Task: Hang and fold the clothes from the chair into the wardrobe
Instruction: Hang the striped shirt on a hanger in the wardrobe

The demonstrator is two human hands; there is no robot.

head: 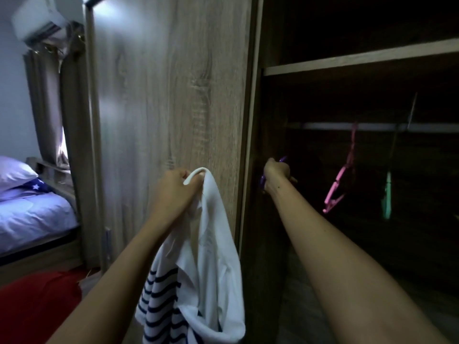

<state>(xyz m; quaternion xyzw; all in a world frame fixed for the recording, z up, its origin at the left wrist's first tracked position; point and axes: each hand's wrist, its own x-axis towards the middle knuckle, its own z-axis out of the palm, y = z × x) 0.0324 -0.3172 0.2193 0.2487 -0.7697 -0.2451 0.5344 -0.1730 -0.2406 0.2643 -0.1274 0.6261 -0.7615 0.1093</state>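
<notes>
Nearest, the white and navy-striped clothes (211, 244) hung bunched in front of the wardrobe door (161, 95), the left grip (177, 187) clamped tight on their top edge. Further in, the right grip (275, 175) was inside the dark wardrobe, curled round a purple hanger (283, 159). Beyond it, a pink hanger (335, 189) and a green hanger (387, 194) dangled from the rail (327, 125).

One head-worn camera looks forward and slightly down, close to the open wardrobe (360, 145).
</notes>
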